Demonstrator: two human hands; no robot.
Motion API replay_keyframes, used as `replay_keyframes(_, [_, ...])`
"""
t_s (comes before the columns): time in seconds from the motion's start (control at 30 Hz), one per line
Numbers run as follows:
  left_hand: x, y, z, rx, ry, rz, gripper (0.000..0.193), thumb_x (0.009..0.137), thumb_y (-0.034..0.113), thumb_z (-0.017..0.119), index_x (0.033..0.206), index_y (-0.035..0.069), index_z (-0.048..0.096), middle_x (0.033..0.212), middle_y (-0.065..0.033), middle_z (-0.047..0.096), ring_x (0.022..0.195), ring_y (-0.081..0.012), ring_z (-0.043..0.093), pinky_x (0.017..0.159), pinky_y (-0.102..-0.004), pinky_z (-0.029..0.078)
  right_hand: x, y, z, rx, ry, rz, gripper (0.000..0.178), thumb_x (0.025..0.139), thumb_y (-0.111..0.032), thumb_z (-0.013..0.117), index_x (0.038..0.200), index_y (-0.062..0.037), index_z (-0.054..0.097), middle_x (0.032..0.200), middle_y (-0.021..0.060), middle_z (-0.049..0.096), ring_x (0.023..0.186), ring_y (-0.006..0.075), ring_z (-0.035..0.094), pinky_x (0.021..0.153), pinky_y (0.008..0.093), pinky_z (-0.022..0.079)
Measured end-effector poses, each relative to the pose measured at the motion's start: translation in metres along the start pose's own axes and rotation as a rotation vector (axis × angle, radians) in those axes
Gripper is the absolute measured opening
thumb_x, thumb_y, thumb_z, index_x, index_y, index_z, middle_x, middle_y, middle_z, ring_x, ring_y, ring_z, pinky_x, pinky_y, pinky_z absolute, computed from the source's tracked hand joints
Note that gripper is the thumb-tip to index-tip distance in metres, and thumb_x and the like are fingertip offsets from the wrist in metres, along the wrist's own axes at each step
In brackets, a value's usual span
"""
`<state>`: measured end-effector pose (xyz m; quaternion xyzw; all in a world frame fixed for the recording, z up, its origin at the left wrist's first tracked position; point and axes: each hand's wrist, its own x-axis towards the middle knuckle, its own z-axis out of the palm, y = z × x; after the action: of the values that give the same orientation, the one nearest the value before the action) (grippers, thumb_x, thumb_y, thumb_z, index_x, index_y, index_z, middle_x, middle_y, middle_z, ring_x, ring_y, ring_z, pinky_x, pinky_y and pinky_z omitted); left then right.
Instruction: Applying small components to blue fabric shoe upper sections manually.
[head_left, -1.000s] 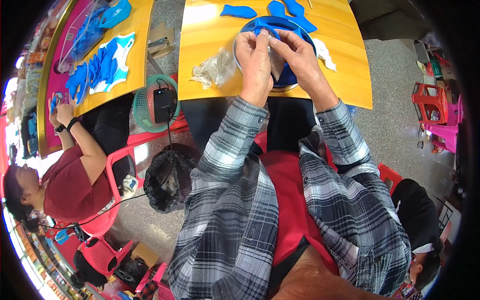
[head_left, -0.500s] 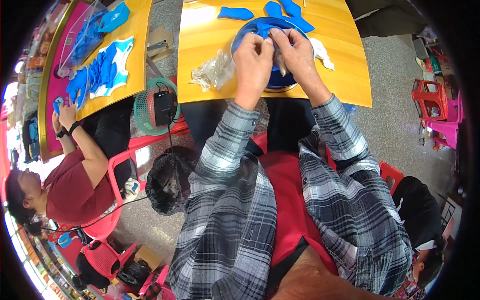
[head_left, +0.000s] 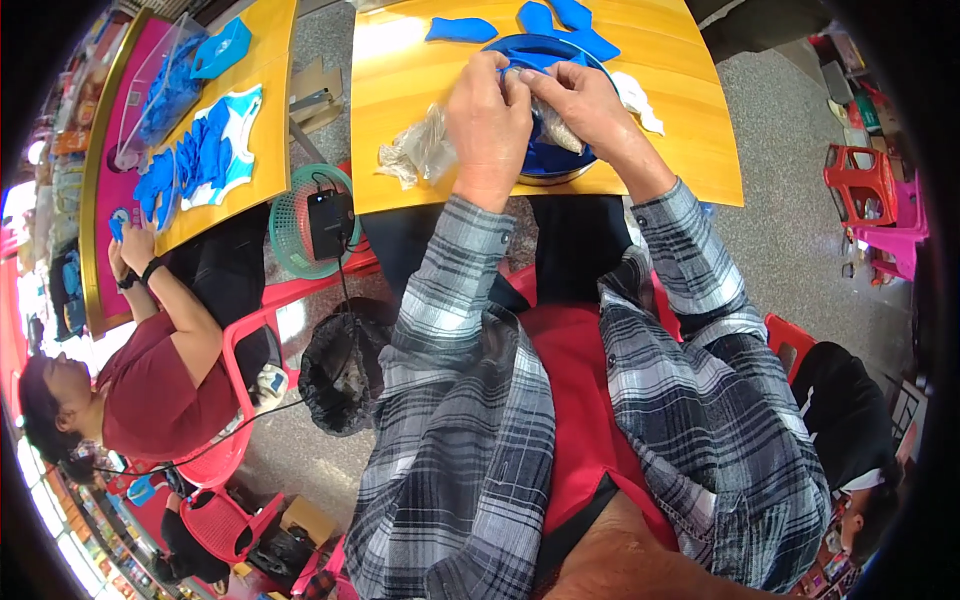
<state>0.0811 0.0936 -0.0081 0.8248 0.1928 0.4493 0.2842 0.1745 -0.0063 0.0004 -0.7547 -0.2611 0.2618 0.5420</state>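
Observation:
Over a round metal-rimmed bowl (head_left: 552,181) on the yellow table, my left hand (head_left: 488,122) and my right hand (head_left: 585,103) meet with pinched fingertips. Between them is a small greyish, partly see-through piece; its kind is unclear. A longer beige-grey lump (head_left: 560,132) hangs below my right hand, inside the bowl. Blue cloth (head_left: 545,158) lines or fills the bowl, partly hidden by my hands. Several blue cloth pieces (head_left: 462,29) lie beyond it. Left of the bowl rests a crumpled clear plastic bag (head_left: 432,145), and to its right a white crumpled piece (head_left: 637,98).
At left, a person in a dark red shirt (head_left: 160,400) handles a blue piece by another table (head_left: 262,150) with blue cloth pieces and a blue basket (head_left: 222,48). A green basket (head_left: 290,235) and a black-lined bin (head_left: 342,370) stand between us. Red stools (head_left: 855,185) are at right.
Both hands have shifted slightly left over the bowl. The blue cloth that stuck up at my fingertips has given way to a greyish piece, and the beige-grey lump shows more.

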Motion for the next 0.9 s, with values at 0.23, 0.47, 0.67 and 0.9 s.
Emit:
replay_keyframes(0.23, [0.014,0.001,-0.017,0.119,-0.298,-0.065,0.011,0.083,0.011,0.064,0.087,0.001,0.065,0.075,-0.0188,0.067,0.074,-0.0320,0.068,0.065,-0.0385,0.052,0.005,0.003,-0.008,-0.065,-0.030,-0.053,0.035,0.079,-0.035,0.072,0.076,-0.0012,0.063,0.066,0.0020,0.059,0.060,0.0079,0.052,0.054,0.0253,0.042])
replay_keyframes(0.47, [0.012,0.008,-0.019,0.067,-0.214,-0.057,0.008,0.082,0.008,0.064,0.082,0.000,0.063,0.077,-0.0165,0.066,0.071,-0.0333,0.065,0.065,-0.0384,0.050,0.010,0.010,-0.008,-0.024,-0.033,-0.036,0.038,0.077,-0.038,0.073,0.077,-0.0015,0.061,0.068,0.0033,0.058,0.062,0.0082,0.051,0.056,0.0267,0.042])
replay_keyframes(0.67, [0.011,0.016,-0.023,-0.139,-0.315,-0.184,0.012,0.085,0.007,0.065,0.089,-0.005,0.064,0.075,-0.0125,0.067,0.068,-0.0162,0.067,0.061,-0.0278,0.051,0.009,0.013,-0.004,-0.215,0.135,-0.116,0.043,0.078,-0.043,0.065,0.083,-0.0007,0.063,0.071,0.0127,0.062,0.067,0.0218,0.061,0.065,0.0345,0.047])
replay_keyframes(0.9, [-0.007,-0.002,-0.006,-0.256,-0.182,-0.140,0.012,0.084,0.009,0.064,0.089,-0.001,0.060,0.084,-0.0146,0.064,0.068,-0.0236,0.062,0.062,-0.0344,0.048,0.000,0.005,0.008,-0.091,0.192,-0.059,0.034,0.080,-0.032,0.065,0.092,0.0004,0.062,0.079,0.0115,0.065,0.074,0.0208,0.064,0.067,0.0340,0.049])
